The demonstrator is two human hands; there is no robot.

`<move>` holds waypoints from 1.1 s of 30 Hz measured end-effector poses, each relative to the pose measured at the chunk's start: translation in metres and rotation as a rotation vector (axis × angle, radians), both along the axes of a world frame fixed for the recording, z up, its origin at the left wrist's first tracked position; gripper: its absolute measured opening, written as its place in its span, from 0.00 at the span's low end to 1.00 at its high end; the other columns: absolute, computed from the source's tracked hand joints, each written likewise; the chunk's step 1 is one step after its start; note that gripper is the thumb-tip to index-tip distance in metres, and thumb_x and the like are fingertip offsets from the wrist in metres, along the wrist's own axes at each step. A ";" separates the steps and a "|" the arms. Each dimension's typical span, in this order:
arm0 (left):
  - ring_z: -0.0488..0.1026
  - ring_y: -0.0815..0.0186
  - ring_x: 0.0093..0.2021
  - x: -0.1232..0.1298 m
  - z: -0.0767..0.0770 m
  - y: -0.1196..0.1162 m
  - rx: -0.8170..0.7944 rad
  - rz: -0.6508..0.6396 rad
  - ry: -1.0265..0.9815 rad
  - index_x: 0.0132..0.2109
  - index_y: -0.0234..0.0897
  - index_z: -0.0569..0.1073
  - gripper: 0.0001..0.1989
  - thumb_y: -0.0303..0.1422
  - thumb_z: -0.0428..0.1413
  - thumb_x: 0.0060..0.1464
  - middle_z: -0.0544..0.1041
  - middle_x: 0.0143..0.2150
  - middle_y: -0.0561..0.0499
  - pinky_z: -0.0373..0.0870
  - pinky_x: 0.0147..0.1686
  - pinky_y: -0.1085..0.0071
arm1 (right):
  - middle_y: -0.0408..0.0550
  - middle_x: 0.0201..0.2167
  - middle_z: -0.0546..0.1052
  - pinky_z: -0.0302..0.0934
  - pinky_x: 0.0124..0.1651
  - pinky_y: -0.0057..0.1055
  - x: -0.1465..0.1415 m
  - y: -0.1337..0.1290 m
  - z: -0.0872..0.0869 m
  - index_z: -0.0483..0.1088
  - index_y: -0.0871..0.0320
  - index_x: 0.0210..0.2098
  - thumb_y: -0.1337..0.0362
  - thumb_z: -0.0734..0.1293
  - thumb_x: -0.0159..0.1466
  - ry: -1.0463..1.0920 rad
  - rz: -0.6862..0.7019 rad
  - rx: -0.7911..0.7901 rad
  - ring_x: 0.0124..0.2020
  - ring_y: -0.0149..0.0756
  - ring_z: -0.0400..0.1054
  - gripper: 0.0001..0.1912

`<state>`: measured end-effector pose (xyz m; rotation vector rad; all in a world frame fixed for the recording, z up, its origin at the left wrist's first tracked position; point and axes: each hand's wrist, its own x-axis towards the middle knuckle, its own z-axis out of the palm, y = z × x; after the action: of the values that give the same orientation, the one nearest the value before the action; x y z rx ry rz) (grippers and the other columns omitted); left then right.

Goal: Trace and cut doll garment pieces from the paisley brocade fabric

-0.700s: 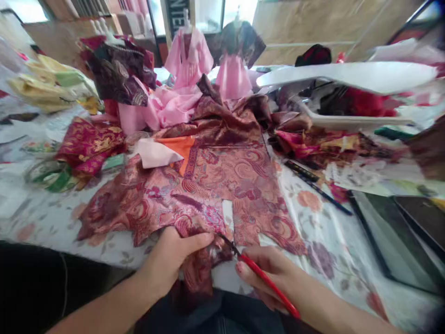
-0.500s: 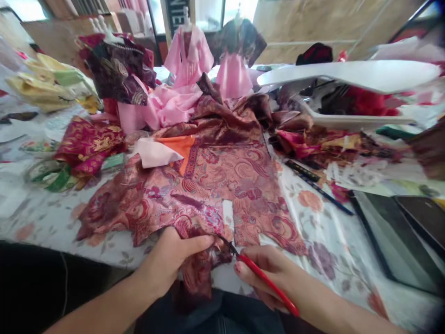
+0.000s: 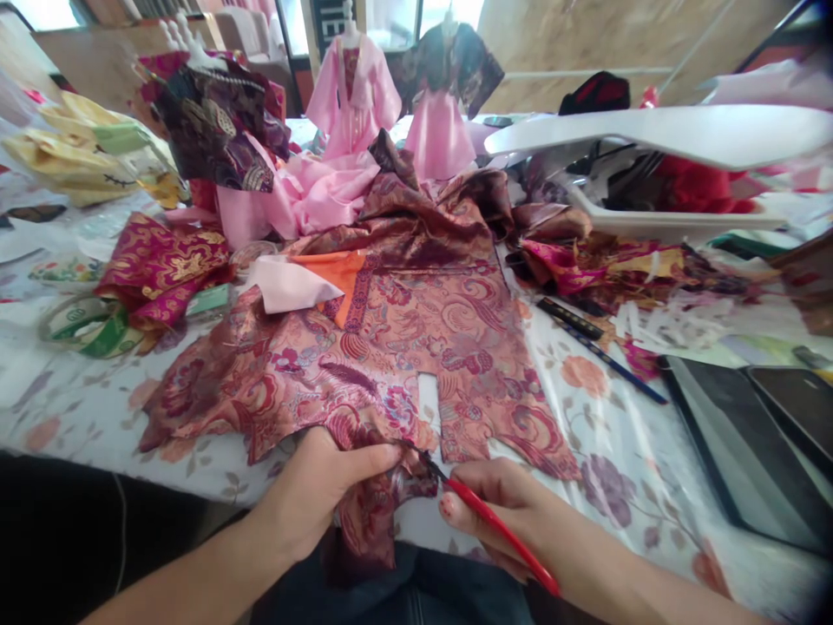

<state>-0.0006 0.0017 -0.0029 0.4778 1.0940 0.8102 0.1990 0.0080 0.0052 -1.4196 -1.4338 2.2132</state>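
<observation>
A reddish-brown paisley brocade fabric [image 3: 416, 338] lies over the table's near edge, with a rectangular gap cut into its lower side. My left hand [image 3: 318, 486] is closed on a bunched part of it, thumb on top, and the loose end hangs down over my lap. In my right hand [image 3: 501, 503] is a pair of red-handled scissors [image 3: 498, 525], dark blades pointing left. Their tips meet the fabric close to my left thumb. Whether the blades are apart is too small to tell. A white piece and an orange piece of cloth [image 3: 351, 269] lie on the brocade.
Small dress forms in pink dresses [image 3: 355, 95] and dark brocade stand behind. Tape rolls [image 3: 84, 325] and magenta brocade [image 3: 162, 269] are at left. A white sleeve ironing board [image 3: 651, 134], fabric scraps, pens [image 3: 612, 365] and a dark tablet-like slab [image 3: 729, 443] occupy the right.
The view has shifted slightly and is sharper. Both hands, the scissors and the held fabric stay in nearly the same place.
</observation>
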 end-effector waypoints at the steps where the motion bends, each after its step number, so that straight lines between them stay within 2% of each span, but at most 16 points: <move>1: 0.77 0.62 0.34 0.000 0.000 0.000 0.003 -0.005 -0.001 0.38 0.29 0.79 0.11 0.28 0.65 0.45 0.81 0.34 0.44 0.72 0.39 0.69 | 0.34 0.12 0.55 0.36 0.17 0.24 0.000 0.000 -0.002 0.56 0.58 0.19 0.33 0.65 0.50 0.009 -0.004 -0.005 0.15 0.21 0.46 0.33; 4: 0.77 0.62 0.35 -0.001 -0.001 0.000 0.011 -0.018 -0.013 0.38 0.28 0.79 0.10 0.29 0.65 0.46 0.81 0.36 0.43 0.72 0.40 0.69 | 0.33 0.11 0.55 0.36 0.17 0.23 0.000 -0.001 -0.002 0.56 0.58 0.19 0.33 0.65 0.49 0.015 -0.006 -0.022 0.13 0.20 0.46 0.33; 12: 0.78 0.63 0.33 -0.003 -0.003 -0.001 -0.026 -0.014 -0.029 0.37 0.28 0.79 0.10 0.28 0.65 0.45 0.81 0.34 0.44 0.73 0.39 0.69 | 0.34 0.14 0.53 0.37 0.18 0.24 -0.005 0.004 0.015 0.56 0.57 0.20 0.32 0.65 0.47 -0.073 0.038 -0.018 0.16 0.22 0.46 0.33; 18: 0.78 0.62 0.34 -0.003 -0.003 -0.001 -0.040 -0.030 -0.018 0.37 0.28 0.79 0.11 0.29 0.66 0.45 0.82 0.35 0.44 0.73 0.40 0.68 | 0.34 0.13 0.55 0.35 0.18 0.25 -0.005 0.001 0.008 0.55 0.56 0.19 0.35 0.65 0.51 -0.018 0.011 0.002 0.15 0.23 0.46 0.31; 22: 0.77 0.64 0.31 -0.004 -0.004 -0.001 -0.055 -0.031 -0.006 0.35 0.29 0.80 0.10 0.30 0.67 0.43 0.82 0.32 0.45 0.73 0.36 0.71 | 0.34 0.12 0.54 0.34 0.18 0.25 -0.004 0.000 0.004 0.55 0.57 0.19 0.37 0.67 0.51 0.009 0.019 -0.006 0.14 0.22 0.44 0.30; 28: 0.78 0.62 0.35 -0.004 -0.001 0.000 -0.022 -0.045 -0.017 0.39 0.30 0.80 0.12 0.30 0.66 0.45 0.82 0.35 0.45 0.73 0.41 0.69 | 0.34 0.14 0.54 0.35 0.18 0.25 -0.005 0.002 0.010 0.56 0.57 0.20 0.36 0.67 0.49 -0.052 0.057 0.008 0.15 0.22 0.46 0.31; 33: 0.78 0.62 0.34 -0.003 -0.002 -0.001 -0.034 -0.045 -0.006 0.38 0.30 0.80 0.12 0.30 0.66 0.44 0.81 0.33 0.45 0.72 0.40 0.69 | 0.35 0.14 0.53 0.35 0.18 0.26 -0.006 0.002 0.011 0.55 0.56 0.18 0.36 0.67 0.50 -0.044 0.064 0.027 0.16 0.22 0.45 0.31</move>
<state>-0.0040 0.0003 -0.0048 0.4698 1.0862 0.7519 0.1927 0.0099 0.0158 -1.4423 -1.5374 2.2047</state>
